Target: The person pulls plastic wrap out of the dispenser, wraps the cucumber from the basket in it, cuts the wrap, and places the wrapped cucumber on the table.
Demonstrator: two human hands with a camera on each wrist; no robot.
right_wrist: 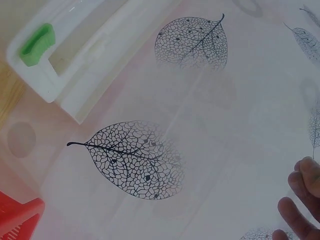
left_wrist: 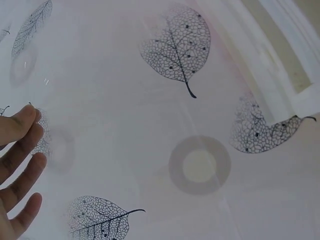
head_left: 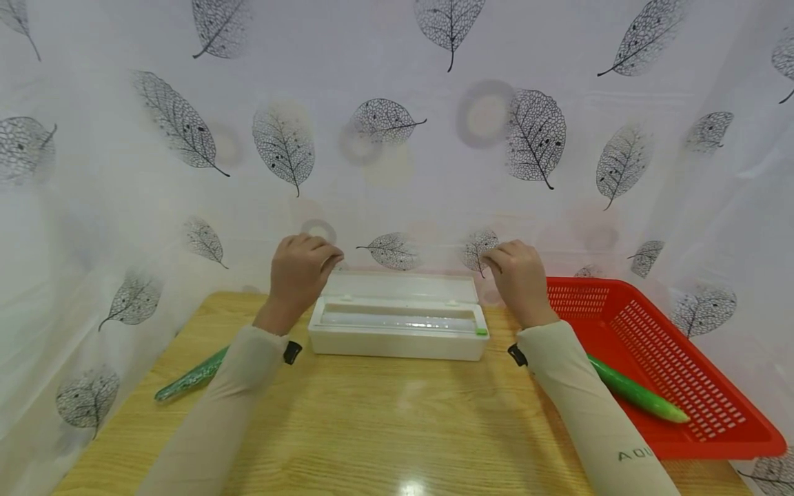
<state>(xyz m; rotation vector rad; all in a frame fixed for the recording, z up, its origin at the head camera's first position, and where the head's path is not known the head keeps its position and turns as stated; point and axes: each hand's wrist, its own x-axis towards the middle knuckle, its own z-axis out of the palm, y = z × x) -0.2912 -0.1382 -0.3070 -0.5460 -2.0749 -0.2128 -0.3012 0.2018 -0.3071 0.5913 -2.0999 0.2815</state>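
Observation:
Both hands are raised over the far side of a white cling film dispenser (head_left: 397,346), its lid (head_left: 403,287) tipped back. My left hand (head_left: 302,270) is above the box's left end, and my right hand (head_left: 518,281) is just past its right end. Each hand pinches thumb against forefinger. Clear cling film (left_wrist: 46,81) is between them, so transparent that only glints and faint streaks show. Inside the box lies the film roll (head_left: 397,321), with a green slider (head_left: 481,332) at the right end.
A wrapped cucumber (head_left: 194,377) lies on the wooden table (head_left: 384,420) at left, partly behind my left forearm. A red basket (head_left: 726,375) on the right holds a green cucumber (head_left: 639,393). A leaf-print curtain (head_left: 397,186) hangs close behind the table.

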